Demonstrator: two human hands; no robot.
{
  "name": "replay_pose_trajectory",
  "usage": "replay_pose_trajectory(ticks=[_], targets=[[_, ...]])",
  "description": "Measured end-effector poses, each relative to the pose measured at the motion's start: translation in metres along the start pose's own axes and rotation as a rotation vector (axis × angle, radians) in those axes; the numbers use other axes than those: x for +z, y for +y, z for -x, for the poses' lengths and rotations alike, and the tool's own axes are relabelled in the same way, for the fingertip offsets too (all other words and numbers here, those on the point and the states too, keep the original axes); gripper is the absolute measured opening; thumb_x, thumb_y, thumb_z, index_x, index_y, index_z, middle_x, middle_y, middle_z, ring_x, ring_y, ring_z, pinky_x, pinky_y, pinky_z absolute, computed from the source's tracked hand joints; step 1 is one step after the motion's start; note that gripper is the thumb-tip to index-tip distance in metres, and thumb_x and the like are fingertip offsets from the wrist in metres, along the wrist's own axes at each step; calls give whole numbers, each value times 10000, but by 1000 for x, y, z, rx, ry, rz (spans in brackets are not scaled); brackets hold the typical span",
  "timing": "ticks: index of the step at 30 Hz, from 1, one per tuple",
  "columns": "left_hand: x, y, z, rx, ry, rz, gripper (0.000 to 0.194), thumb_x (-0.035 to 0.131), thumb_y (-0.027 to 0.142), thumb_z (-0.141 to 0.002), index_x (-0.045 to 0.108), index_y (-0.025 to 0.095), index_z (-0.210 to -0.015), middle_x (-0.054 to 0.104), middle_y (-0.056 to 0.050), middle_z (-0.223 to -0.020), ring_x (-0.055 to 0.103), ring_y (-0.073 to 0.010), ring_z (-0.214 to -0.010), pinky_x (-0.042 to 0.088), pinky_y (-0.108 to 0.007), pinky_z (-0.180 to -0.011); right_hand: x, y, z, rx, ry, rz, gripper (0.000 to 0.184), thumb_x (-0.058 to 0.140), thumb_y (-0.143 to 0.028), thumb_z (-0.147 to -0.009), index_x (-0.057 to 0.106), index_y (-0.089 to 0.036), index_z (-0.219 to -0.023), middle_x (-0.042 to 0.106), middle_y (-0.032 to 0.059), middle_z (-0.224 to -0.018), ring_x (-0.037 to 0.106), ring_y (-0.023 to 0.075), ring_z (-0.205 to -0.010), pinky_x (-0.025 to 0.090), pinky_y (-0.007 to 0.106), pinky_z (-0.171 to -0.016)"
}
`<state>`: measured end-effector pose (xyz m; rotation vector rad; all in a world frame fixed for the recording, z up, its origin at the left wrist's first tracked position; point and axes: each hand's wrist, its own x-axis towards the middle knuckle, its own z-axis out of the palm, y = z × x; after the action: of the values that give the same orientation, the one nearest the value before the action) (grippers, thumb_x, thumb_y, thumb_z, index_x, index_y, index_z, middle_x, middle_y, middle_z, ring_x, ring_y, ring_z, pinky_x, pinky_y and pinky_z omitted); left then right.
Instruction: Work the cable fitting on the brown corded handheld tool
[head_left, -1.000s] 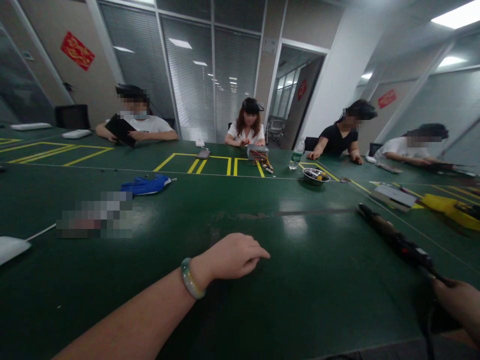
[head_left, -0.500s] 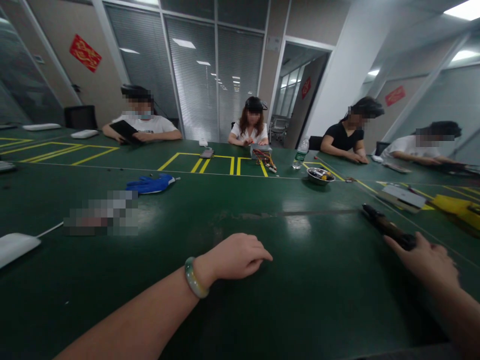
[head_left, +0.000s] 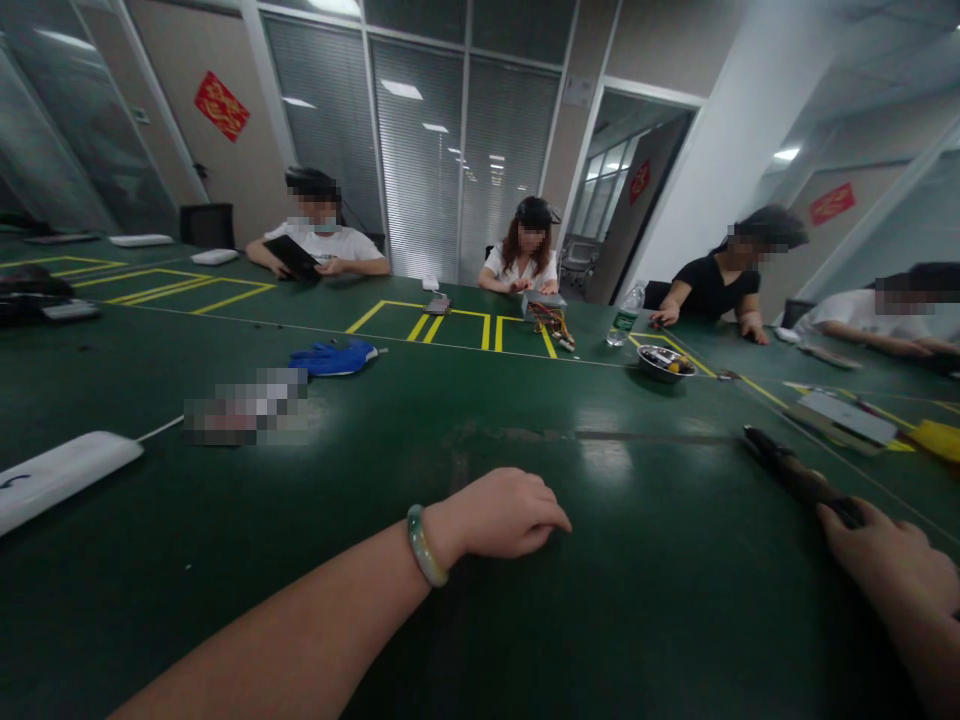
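Observation:
My left hand (head_left: 514, 515) rests on the green table (head_left: 465, 640) with its fingers curled in. Nothing shows in it, and a green and pale bangle (head_left: 427, 547) circles the wrist. Over at the right, my right hand (head_left: 892, 560) is closed around the near end of a long dark object (head_left: 799, 478), black at the ends and brownish along the middle. That object lies slanted on the table, its far end pointing away and left. My right fingers are partly hidden behind the hand.
A blue glove (head_left: 334, 358) lies left, near a blurred-out item and a white device (head_left: 71, 475) with a cable. Farther off are a metal bowl (head_left: 666, 366), a bottle (head_left: 626, 315), a grey box with wires (head_left: 544, 303) and a white box (head_left: 844, 420). Several people sit opposite.
The view has turned slightly left, so the scene sits farther right. Both my hands keep about the same poses. Across the table, the person in black has moved their hands apart.

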<state>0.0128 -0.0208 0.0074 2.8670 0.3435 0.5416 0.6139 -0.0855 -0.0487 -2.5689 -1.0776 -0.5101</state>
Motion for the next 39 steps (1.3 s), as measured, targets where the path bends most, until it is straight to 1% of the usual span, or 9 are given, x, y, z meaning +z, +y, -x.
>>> replay_pose_trajectory(ticks=[3,9,15,19,22,26,32,35,39], targets=[[2,-1,0,12,24,6,260,525,180,-914,641,243,-1138,698,1,-1011,614,-156,-966,459,-313,-879,-15,-47,29,-34,-133,40,687,406,-701,-819,556,-281,-1342,549,256,-1214,579,441,-971,397,505,-622],[-1,1,-2,-36,156,-38,314,512,248,-941,587,240,-1245,655,-36,-1173,563,-190,-1146,380,-386,-1061,-50,-188,109,-549,-135,-134,526,422,-520,-918,514,-268,-1370,560,102,-1262,569,304,-1018,446,438,-887],[-4,-1,0,-292,313,-157,405,456,388,-978,477,266,-1364,547,-37,-1366,451,-197,-1304,284,-430,-1152,-87,-320,198,-975,-250,-401,463,519,-300,-924,483,-259,-1383,535,72,-1295,503,249,-1125,379,402,-1005],[2,-19,6,-486,366,-251,455,324,396,-1020,398,215,-1430,528,-88,-1387,472,-222,-1289,346,-452,-1100,-99,-368,236,-1042,-327,-474,427,545,-267,-912,527,-220,-1337,518,105,-1313,484,265,-1155,356,419,-1033],[5,-30,10,-566,354,-283,483,258,383,-1034,362,167,-1453,553,-126,-1348,525,-222,-1230,418,-421,-1021,-105,-373,239,-1042,-415,-549,519,598,-337,-894,477,-216,-1383,471,105,-1369,447,265,-1232,329,421,-1071],[4,-33,10,-554,286,-293,445,259,376,-1035,495,180,-1357,614,-106,-1264,577,-221,-1141,440,-404,-966,-126,-341,213,-908,-481,-555,651,573,-473,-904,357,-225,-1465,411,107,-1436,433,256,-1277,350,404,-1060],[2,-25,6,-555,266,-219,443,284,442,-1024,542,220,-1308,639,-61,-1229,586,-225,-1111,446,-415,-941,-162,-264,173,-819,-771,-28,360,577,-513,-880,657,-189,-1015,667,100,-949,629,269,-852,452,371,-734],[1,-23,5,-547,261,-216,454,275,458,-1023,557,225,-1290,643,-60,-1210,596,-224,-1086,453,-409,-913,-164,-244,179,-878,-834,1,409,651,-463,-833,599,-192,-1135,670,98,-961,635,272,-866,437,343,-709],[-4,-15,3,-535,277,-254,455,329,514,-995,610,226,-1207,645,-62,-1115,609,-223,-1000,466,-387,-846,-160,-247,198,-873,-778,-54,399,558,-285,-885,478,-181,-1262,672,92,-933,647,252,-850,417,314,-695]])
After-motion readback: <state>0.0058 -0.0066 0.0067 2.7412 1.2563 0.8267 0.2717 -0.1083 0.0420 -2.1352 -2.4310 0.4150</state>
